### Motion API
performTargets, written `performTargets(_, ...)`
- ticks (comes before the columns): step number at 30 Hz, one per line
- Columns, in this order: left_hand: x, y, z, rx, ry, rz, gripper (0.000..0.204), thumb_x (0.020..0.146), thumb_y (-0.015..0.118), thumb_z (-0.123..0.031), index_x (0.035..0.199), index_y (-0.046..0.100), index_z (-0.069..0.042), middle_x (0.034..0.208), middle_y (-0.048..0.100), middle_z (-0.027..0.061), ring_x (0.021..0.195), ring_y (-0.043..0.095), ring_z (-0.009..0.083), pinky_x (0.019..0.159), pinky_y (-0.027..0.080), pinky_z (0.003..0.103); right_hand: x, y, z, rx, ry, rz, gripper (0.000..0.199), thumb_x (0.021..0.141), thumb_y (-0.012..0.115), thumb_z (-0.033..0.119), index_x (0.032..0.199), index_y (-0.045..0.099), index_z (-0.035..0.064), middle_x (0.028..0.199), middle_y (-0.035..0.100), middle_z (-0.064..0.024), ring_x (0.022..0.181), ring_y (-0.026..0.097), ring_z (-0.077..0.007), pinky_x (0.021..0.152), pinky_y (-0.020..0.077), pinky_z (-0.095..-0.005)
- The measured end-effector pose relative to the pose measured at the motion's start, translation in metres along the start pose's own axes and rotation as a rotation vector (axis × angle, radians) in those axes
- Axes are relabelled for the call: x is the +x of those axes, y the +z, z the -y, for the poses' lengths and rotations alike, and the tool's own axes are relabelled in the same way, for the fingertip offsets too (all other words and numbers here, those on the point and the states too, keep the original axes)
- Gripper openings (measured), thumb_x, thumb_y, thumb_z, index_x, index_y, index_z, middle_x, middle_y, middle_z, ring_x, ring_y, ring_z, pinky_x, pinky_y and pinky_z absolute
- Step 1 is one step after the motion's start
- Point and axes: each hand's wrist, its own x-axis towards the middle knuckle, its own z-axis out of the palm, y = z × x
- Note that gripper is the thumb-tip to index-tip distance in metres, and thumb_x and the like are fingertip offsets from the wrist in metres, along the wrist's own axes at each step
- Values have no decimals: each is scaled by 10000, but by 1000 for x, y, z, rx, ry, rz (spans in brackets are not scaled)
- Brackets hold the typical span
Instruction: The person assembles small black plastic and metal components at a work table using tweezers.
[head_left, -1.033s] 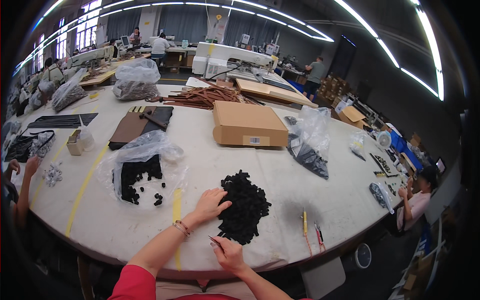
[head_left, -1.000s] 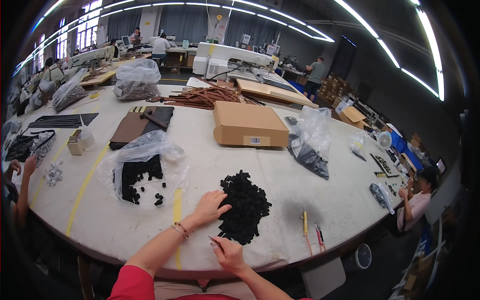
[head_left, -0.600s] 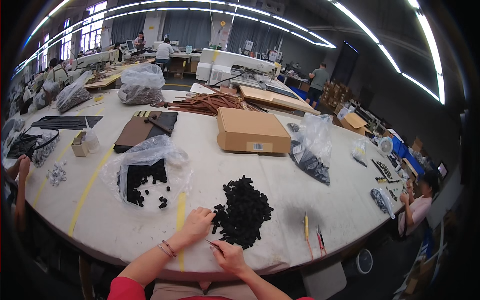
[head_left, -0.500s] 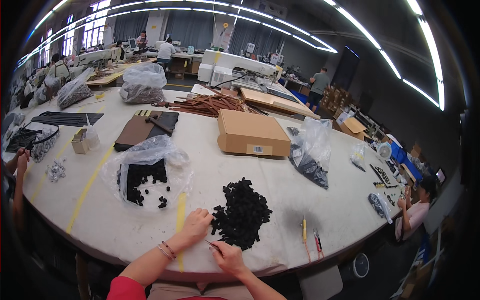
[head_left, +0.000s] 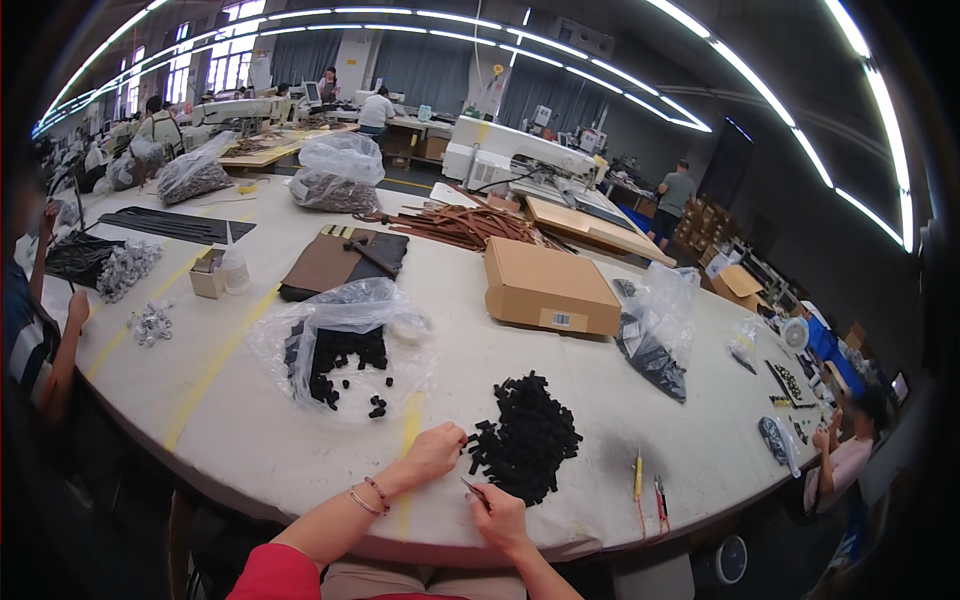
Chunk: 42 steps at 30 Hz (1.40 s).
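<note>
— What is seen of the room from the head view?
— Long ceiling light strips are seen over a wide workshop, and a large pale desk with yellow tape lines fills the middle. Other people are seated at its far left and lower right edges.

— Where are the hands?
— Both are found at the near edge of the desk. The left hand is curled, with its fingertips pinched at the left rim of a pile of small black pieces; whether a piece is gripped cannot be told. The right hand is closed around a thin pointed tool, whose tip is aimed up toward the pile. A bracelet is worn on the left wrist, and a red sleeve is seen at the lower edge.

— What else is laid nearby?
— A clear plastic bag with more black pieces is spread to the left of the pile, a few loose pieces lying just beside it. A brown cardboard box is placed behind the pile, and another clear bag of dark parts to its right. Two pens are laid right of the pile.
</note>
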Motion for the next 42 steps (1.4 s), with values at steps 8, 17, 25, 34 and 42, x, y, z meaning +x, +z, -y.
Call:
performTargets(8, 0, -1, 7, 6, -70, -10, 137, 709, 465, 12, 832, 512, -25, 828, 525, 148, 779, 532, 329, 677, 436, 381, -1, 1, 6, -34, -9, 39, 143, 713, 603, 120, 826, 602, 32, 605, 570, -100, 507, 563, -190, 494, 440, -269)
performTargets(17, 6, -19, 11, -40, -35, -240, 122, 764, 429, 0, 855, 507, -20, 853, 501, 152, 787, 519, 339, 677, 433, 383, 1, 5, 6, -83, 6, 38, 140, 728, 553, 141, 824, 602, 52, 707, 605, -115, 596, 592, -262, 552, 462, -333)
performTargets(25, 6, -18, 8, -113, -84, -295, 100, 815, 416, -67, 855, 489, -11, 841, 533, 165, 773, 532, 347, 654, 432, 391, -18, -17, 35, 33, 0, 116, 181, 757, 546, 157, 888, 576, 36, 747, 603, -149, 674, 597, -290, 589, 466, -338)
performTargets(34, 9, -18, 2, -219, -51, -237, 117, 830, 454, -107, 870, 502, -8, 729, 570, 176, 695, 558, 337, 606, 429, 389, -155, -136, -19, -536, 317, 985, 123, 739, 546, 100, 836, 592, 40, 752, 597, -155, 713, 582, -311, 628, 469, -347)
performTargets(42, 10, -15, 5, -247, -88, -211, 127, 825, 442, -120, 859, 518, -24, 753, 589, 179, 721, 567, 343, 624, 439, 403, -178, -154, -60, -607, 337, 1350, 238, 778, 468, 298, 826, 631, 131, 820, 620, -130, 783, 591, -311, 668, 463, -426)
